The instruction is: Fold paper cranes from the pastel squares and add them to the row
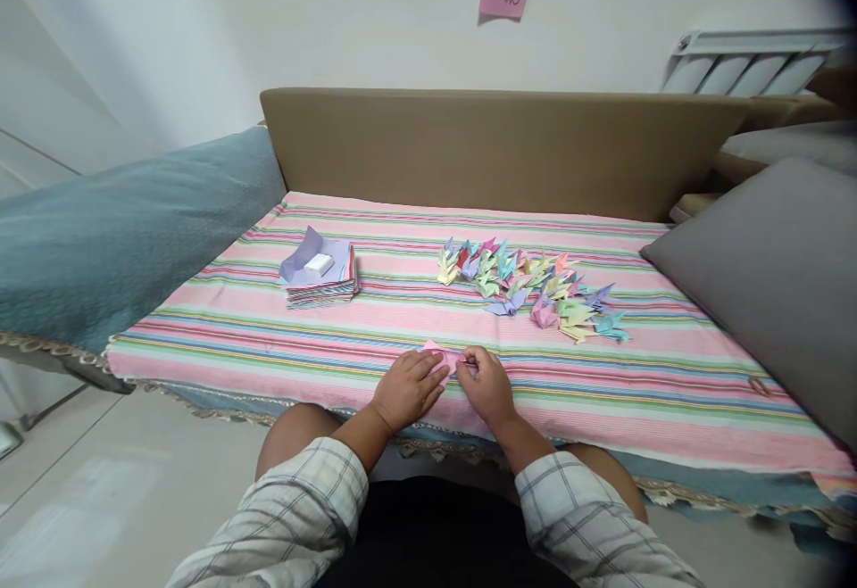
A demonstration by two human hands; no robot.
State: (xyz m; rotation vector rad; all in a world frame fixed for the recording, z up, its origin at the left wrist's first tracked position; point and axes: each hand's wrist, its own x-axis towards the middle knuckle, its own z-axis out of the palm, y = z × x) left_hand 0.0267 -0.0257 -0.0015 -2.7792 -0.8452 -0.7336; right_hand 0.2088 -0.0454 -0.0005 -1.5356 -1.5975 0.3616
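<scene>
Pink paper pinched on striped cloth

The left hand [410,389] lies flattened over smooth, creased pink paper [430,346]; the right hand [485,385] pinches its three-o'clock end. Sharp-pointed paper cranes [510,302] spread toward one-to-two o'clock, a squared paper stack [324,294] at ten, on striped cloth [234,338].

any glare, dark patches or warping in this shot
Head view: pale glare on the floor at lower left, blurry black patch in the top right corner; head view, edges: stretched, wide-angle look; head view, centre: creases in the pink paper too small to read
</scene>
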